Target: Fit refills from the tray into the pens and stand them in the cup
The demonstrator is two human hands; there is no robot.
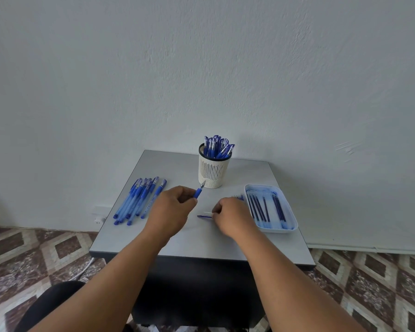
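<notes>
Pale plaster wall rises behind a small grey table [201,238] that stands on a brown patterned tile floor [41,250]. Near the table's far edge a cream slotted cup [213,170] holds a cluster of capped blue pens [218,147] standing upright. On the left side a batch of loose pens [139,200] lies fanned flat on the tabletop, well apart from the cup. At the right edge sits a white tray [290,230] with several dark blue refills [266,209] lying lengthwise in it. The left hand [171,207] curls round a pen section [198,191], its blue grip and metal tip pointing toward the cup's base. The right hand [230,214], fingers curled, appears to pinch a clear barrel [204,215] resting on the table between the hands, though the fingers hide the contact.
</notes>
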